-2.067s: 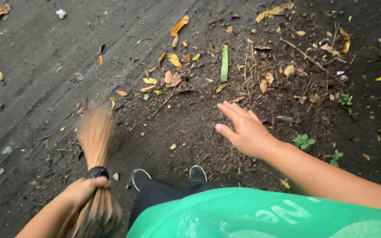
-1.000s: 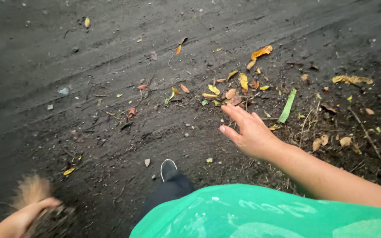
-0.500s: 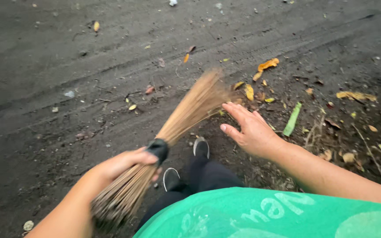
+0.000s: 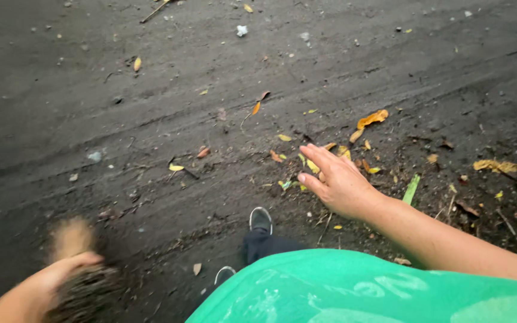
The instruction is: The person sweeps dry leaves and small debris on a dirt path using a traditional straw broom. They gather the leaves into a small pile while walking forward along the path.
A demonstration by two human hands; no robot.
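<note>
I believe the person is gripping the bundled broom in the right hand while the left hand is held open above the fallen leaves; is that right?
Not quite: the hands are swapped. In the head view the left hand grips the bundled broom at the lower left, while the right hand is held open, fingers spread, above the fallen leaves on the dark ground.

The supporting surface is dark, damp, packed ground [image 4: 151, 72] marked with faint diagonal streaks running from 8 o'clock to 2 o'clock. Scattered fallen leaves lie directly on it: an orange leaf [image 4: 372, 118] at 1 o'clock, a small yellow leaf [image 4: 176, 168] near centre-left, a pale yellow leaf [image 4: 502, 167] at 3 o'clock, and a green leaf blade [image 4: 411, 189] beside loose twigs and debris. A white scrap [image 4: 242, 30] lies at 12 o'clock, and a small grey stone [image 4: 94, 157] at 9 o'clock.
</note>
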